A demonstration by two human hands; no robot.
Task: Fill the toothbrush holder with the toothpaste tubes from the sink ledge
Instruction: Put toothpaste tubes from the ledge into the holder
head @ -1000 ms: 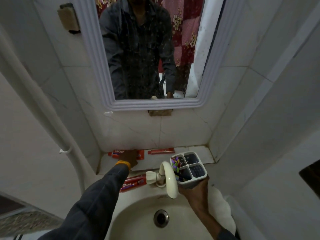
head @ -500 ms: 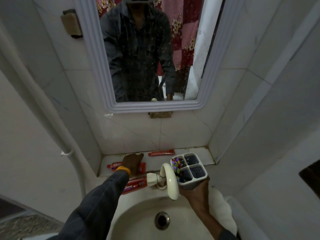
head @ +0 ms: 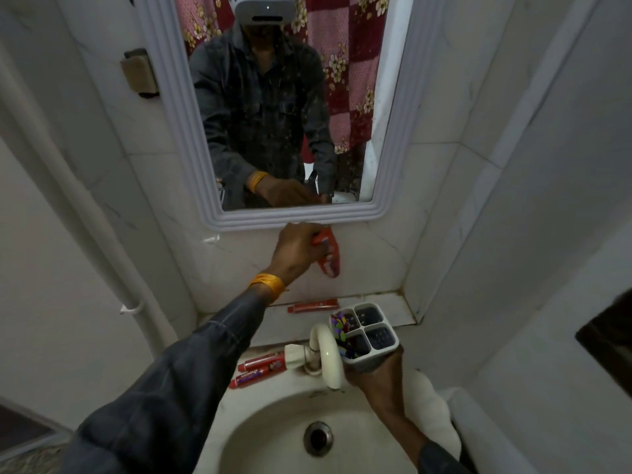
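My left hand (head: 295, 249) is raised in front of the wall just under the mirror, shut on a red toothpaste tube (head: 330, 258) that hangs down from it. My right hand (head: 378, 372) grips the white four-compartment toothbrush holder (head: 372, 357) from below, to the right of the tap. One compartment holds colourful items; the others look dark inside. Another red tube (head: 313, 306) lies on the back ledge. Two more red tubes (head: 261, 369) lie on the sink rim left of the tap.
The white curved tap (head: 326, 354) stands right beside the holder. The basin with its drain (head: 318, 437) is below. A framed mirror (head: 205, 138) hangs on the tiled wall. A white pipe (head: 85, 213) runs down the left; tiled walls close in on the right.
My left hand has lifted a toothpaste tube off the back ledge, up toward the mirror's lower edge. The holder in my right hand has stayed in place.
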